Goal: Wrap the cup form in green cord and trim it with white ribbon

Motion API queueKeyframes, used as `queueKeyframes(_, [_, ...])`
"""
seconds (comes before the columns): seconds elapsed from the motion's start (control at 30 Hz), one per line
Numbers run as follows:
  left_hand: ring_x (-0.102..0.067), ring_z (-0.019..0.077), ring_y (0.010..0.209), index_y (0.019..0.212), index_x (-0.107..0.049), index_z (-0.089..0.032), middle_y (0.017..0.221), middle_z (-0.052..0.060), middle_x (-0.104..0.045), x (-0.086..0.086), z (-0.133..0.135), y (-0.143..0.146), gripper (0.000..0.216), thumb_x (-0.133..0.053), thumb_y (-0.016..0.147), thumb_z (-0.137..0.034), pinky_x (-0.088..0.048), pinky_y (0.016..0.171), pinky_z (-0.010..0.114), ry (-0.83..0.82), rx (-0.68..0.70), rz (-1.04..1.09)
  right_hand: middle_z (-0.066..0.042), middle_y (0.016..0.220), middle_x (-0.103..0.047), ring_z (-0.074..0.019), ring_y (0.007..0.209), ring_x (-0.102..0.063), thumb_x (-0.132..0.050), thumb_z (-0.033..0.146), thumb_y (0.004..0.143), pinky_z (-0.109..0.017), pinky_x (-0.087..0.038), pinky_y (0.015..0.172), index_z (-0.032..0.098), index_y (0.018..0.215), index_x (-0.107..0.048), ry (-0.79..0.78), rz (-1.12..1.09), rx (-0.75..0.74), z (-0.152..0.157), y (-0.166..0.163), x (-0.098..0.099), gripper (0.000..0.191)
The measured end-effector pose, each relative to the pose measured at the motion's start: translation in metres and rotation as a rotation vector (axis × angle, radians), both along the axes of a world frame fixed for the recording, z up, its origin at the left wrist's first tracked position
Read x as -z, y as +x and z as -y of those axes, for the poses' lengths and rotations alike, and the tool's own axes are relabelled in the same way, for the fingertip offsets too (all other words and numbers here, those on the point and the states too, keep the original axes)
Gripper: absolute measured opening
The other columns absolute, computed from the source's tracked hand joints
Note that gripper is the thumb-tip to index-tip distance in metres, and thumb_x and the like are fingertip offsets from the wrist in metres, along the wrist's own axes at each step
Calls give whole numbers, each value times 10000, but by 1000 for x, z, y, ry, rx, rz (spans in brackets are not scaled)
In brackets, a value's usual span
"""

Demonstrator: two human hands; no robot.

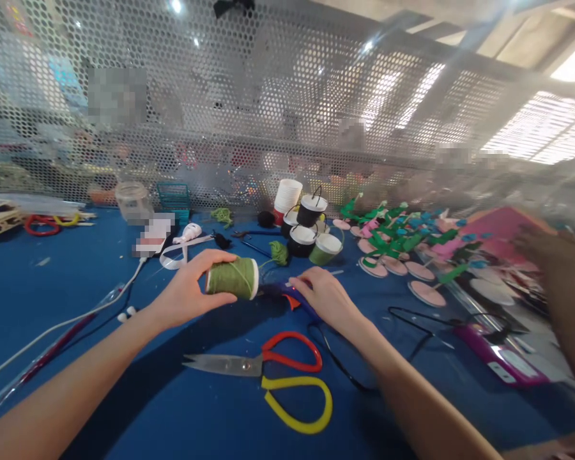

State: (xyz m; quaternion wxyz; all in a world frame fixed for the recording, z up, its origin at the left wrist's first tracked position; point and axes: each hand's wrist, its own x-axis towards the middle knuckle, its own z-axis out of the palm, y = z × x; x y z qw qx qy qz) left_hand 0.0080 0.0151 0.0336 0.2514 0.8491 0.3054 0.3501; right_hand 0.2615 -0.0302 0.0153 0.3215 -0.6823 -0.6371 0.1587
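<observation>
Perforated metal sheeting point(268, 70) rises behind a blue desk point(211, 421) scattered with craft supplies. Near the middle of the desk, a person's left hand point(186, 287) holds a small cup point(232, 278) wrapped in green yarn. The cup is turned on its side, its pale rim facing right; fingers curve over the top and the thumb supports it from below. A green strand leads from near the rim towards a loose ball of yarn point(278, 253) just beyond.

The right hand point(326, 294) is closed around what appears to be a dark blue glue gun point(309, 310) with an orange trigger. Its dark nozzle points left, close beside the cup's rim; whether they touch is unclear.

Judging by its look, the cup is light, thin-walled and easily dented, with soft yarn that should give good grip but might slide if squeezed hard. A gentle hold around the side suits it. The gun looks stiff and heavier, best held by its body, well away from the tip.

Large scissors point(234, 365) with red and yellow handles lie in front. Beyond stand small black and green buckets point(301, 241); paper flowers point(397, 239) crowd the right, beside another person's arm point(572, 306).
</observation>
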Motion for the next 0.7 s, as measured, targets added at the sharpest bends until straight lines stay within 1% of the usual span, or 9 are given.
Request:
queueKeyframes(0.03, [-518, 243, 1096, 1114, -503, -205, 1166, 91, -543, -1, 3, 1, 450, -670, 705, -291, -432, 933, 413, 35, 40, -16, -88, 745, -657, -212, 754, -602, -507, 409, 781, -336, -444, 727, 164, 649, -652, -5, -48, -55, 0, -5, -7, 314])
queueKeyframes(0.07, [-511, 243, 1110, 1116, -504, -206, 1167, 94, -548, -3, 7, 3, 452, -674, 704, -276, -424, 945, 411, 63, 79, -30, -87, 777, -676, -202, 748, -612, -433, 461, 821, -329, -452, 718, 159, 718, -673, -59, -154, -135, 0, -11, -13, 399])
queueKeyframes(0.17, [-514, 246, 1115, 1120, -503, -207, 1161, 106, -564, -9, 16, 5, 469, -691, 695, -262, -426, 948, 412, 90, 188, -37, -76, 783, -695, -197, 828, -625, -305, 604, 827, -315, -471, 740, 165, 710, -691, -274, -559, -368, -3, -33, -25, 597])
queueKeyframes(0.27, [-514, 249, 1123, 1136, -498, -210, 1191, 115, -552, -13, 23, 6, 496, -703, 687, -261, -433, 944, 412, 71, 259, -51, -63, 777, -695, -187, 837, -629, -333, 666, 778, -310, -478, 750, 174, 714, -694, -422, -880, -528, -9, -53, -29, 613])
queueKeyframes(0.33, [-499, 255, 1146, 1133, -504, -213, 1204, 112, -551, -13, 24, 6, 510, -717, 671, -258, -425, 955, 418, 47, 282, -94, -47, 803, -693, -173, 832, -626, -483, 635, 722, -295, -475, 750, 183, 785, -694, -420, -1007, -570, -12, -60, -30, 503])
queueKeyframes(0.43, [-501, 259, 1145, 1111, -520, -212, 1177, 98, -577, -12, 24, 6, 512, -731, 647, -259, -421, 958, 426, -6, 271, -156, -23, 872, -682, -150, 852, -603, -705, 464, 607, -274, -454, 779, 193, 820, -690, -318, -1064, -525, -12, -61, -30, 345])
queueKeyframes(0.53, [-500, 261, 1148, 1118, -522, -212, 1182, 89, -578, -10, 23, 5, 514, -724, 650, -270, -416, 962, 421, -58, 256, -187, -7, 817, -669, -113, 774, -576, -729, 382, 604, -252, -431, 767, 178, 730, -691, -250, -1040, -464, -12, -56, -28, 243])
queueKeyframes(0.63, [-493, 257, 1154, 1132, -516, -211, 1194, 83, -565, -11, 22, 4, 512, -710, 662, -276, -406, 971, 404, -104, 254, -203, 16, 732, -649, -77, 656, -530, -732, 370, 600, -231, -410, 698, 171, 710, -688, -250, -1012, -474, -14, -52, -25, 232])
queueKeyframes(0.7, [-502, 251, 1140, 1132, -517, -206, 1187, 83, -564, -11, 22, 4, 506, -704, 667, -276, -405, 971, 395, -126, 249, -205, 20, 724, -644, -70, 633, -516, -743, 364, 582, -227, -398, 666, 167, 688, -677, -254, -1011, -490, -15, -51, -24, 233])
